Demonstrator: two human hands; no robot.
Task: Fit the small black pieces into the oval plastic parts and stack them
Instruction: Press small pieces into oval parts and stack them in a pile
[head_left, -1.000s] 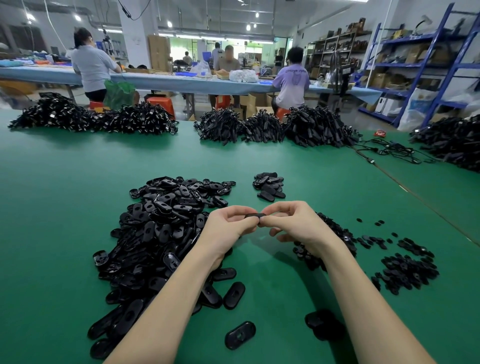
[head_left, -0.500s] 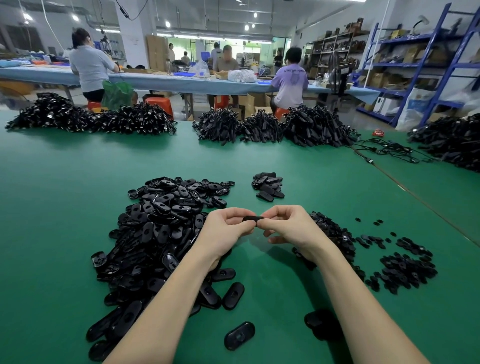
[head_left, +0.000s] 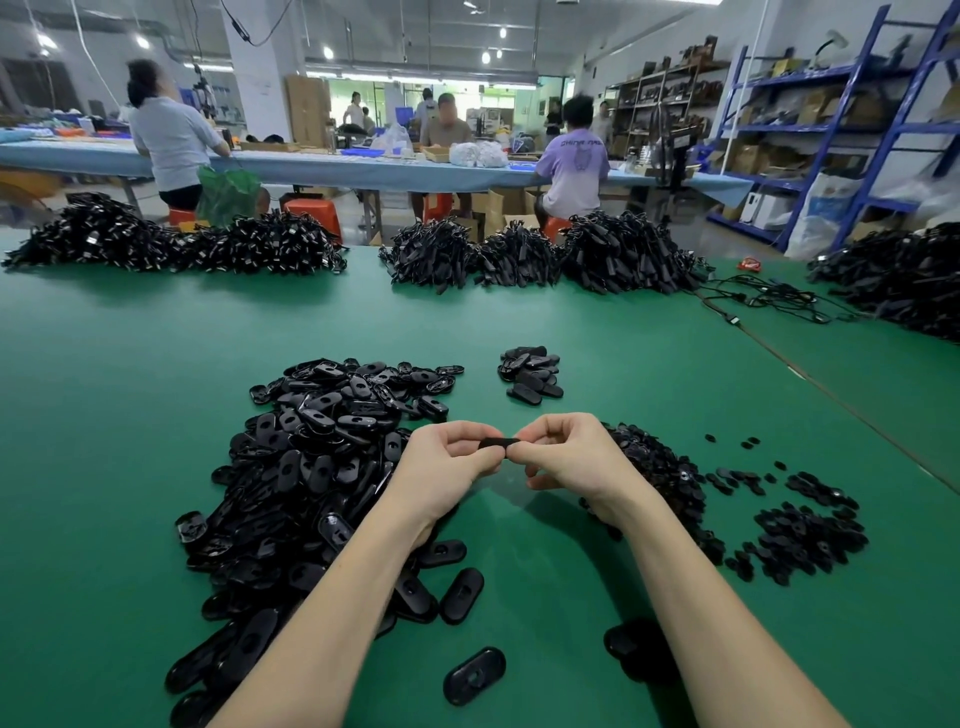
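Observation:
One black oval plastic part (head_left: 500, 443) is held edge-on between both hands above the green table (head_left: 130, 374). My left hand (head_left: 447, 460) pinches its left end and my right hand (head_left: 566, 452) pinches its right end, fingers curled. A big loose heap of oval parts (head_left: 311, 467) lies to the left under my left forearm. Small black pieces (head_left: 670, 478) are piled just right of my right hand, with more small pieces (head_left: 805, 535) scattered farther right. A small pile of ovals (head_left: 532, 374) sits beyond the hands.
Single ovals (head_left: 474, 675) lie near the table's front. Large bundles of black cabled parts (head_left: 519, 254) line the far edge, with another bundle (head_left: 904, 280) and loose cables (head_left: 769, 299) at the right. People work at a blue table (head_left: 322, 166) behind; blue shelving (head_left: 841, 130) stands right.
Both hands have stayed together on the oval part, drifting slightly down and toward me; the fingers have shifted a little on it.

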